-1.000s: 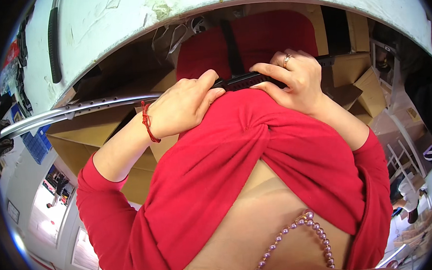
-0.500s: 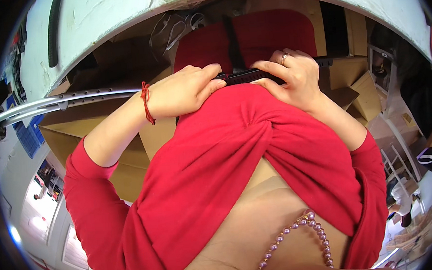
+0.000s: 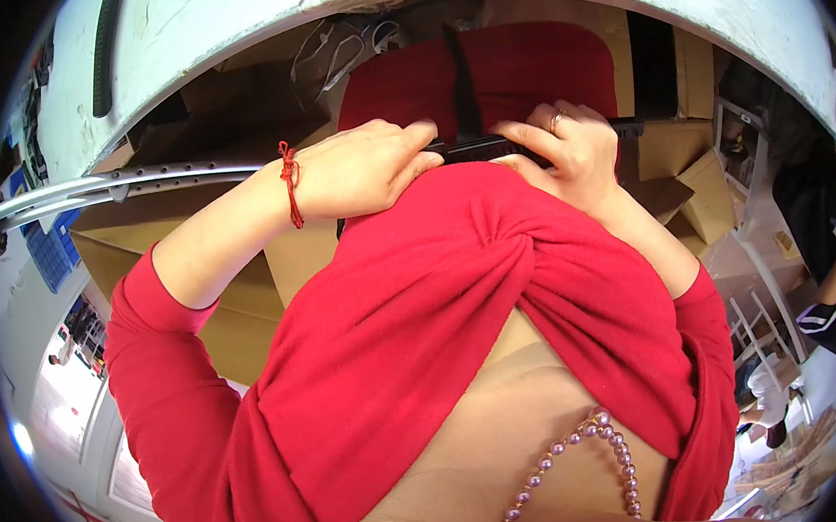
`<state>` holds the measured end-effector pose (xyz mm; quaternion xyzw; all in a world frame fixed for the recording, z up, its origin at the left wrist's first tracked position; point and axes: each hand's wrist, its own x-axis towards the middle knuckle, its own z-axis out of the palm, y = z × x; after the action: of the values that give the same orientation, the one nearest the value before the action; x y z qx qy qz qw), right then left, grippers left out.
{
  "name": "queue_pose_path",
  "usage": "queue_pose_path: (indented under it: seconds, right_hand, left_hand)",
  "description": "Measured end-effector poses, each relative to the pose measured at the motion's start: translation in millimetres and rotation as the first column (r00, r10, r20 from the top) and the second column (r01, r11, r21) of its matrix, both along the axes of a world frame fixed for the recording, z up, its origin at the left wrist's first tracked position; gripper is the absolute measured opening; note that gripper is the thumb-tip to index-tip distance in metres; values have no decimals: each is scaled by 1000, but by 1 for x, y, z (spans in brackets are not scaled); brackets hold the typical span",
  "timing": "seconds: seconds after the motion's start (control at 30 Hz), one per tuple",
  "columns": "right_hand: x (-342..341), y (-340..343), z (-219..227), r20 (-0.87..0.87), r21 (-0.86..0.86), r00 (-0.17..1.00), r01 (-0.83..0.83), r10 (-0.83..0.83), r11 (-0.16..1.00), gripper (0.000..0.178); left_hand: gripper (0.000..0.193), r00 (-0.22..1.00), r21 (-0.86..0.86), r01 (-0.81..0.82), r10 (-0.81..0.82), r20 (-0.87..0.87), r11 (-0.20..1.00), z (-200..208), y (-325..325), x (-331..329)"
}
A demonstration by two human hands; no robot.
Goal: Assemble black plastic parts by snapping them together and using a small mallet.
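A dark, slotted, bar-like strip (image 3: pixel 478 149) is held crosswise at my waist, over my red clothing. My left hand (image 3: pixel 364 167) pinches it near its left part, thumb and fingers pressed together. My right hand (image 3: pixel 562 147), with a ring on one finger, curls round it farther right. Past the right hand the strip's end (image 3: pixel 628 128) sticks out. A narrow black band (image 3: pixel 463 81) runs from the strip across the red cloth over my lap (image 3: pixel 549 62). What lies under my fingers is hidden.
A white, worn table edge (image 3: pixel 260 31) arches ahead, with a black ridged strip (image 3: pixel 107 55) on it. Curved metal rails (image 3: pixel 69 194) with holes reach toward my left forearm. Cardboard boxes (image 3: pixel 178 242) stand below. Part of another person (image 3: pixel 835 274) shows at the right.
Both hands keep their hold on the strip. The strip and the black band have shifted slightly right, and the view has moved a little. The slots now look smeared.
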<state>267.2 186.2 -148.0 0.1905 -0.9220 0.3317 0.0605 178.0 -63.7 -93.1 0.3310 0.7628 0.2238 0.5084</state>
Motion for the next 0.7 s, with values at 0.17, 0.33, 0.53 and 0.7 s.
queue_pose_path:
  seconds: [0.17,0.33,0.53,0.7]
  right_hand:
    - [-3,-1,-2,-1,-13,1000,-4,4,1000,29]
    - [-1,0,-10,50,-88,998,46,-42,995,30]
    - [-5,2,-2,136,-43,991,-6,12,999,31]
    - [-18,4,17,674,-38,739,48,-10,998,47]
  left_hand:
    - [32,996,1,32,-32,81,999,-6,-1,-11]
    - [34,999,-10,29,-29,32,1000,-5,5,-10]
    - [39,973,34,-141,132,192,989,-14,-7,1]
    - [39,550,-266,-348,426,718,899,-21,-9,-15]
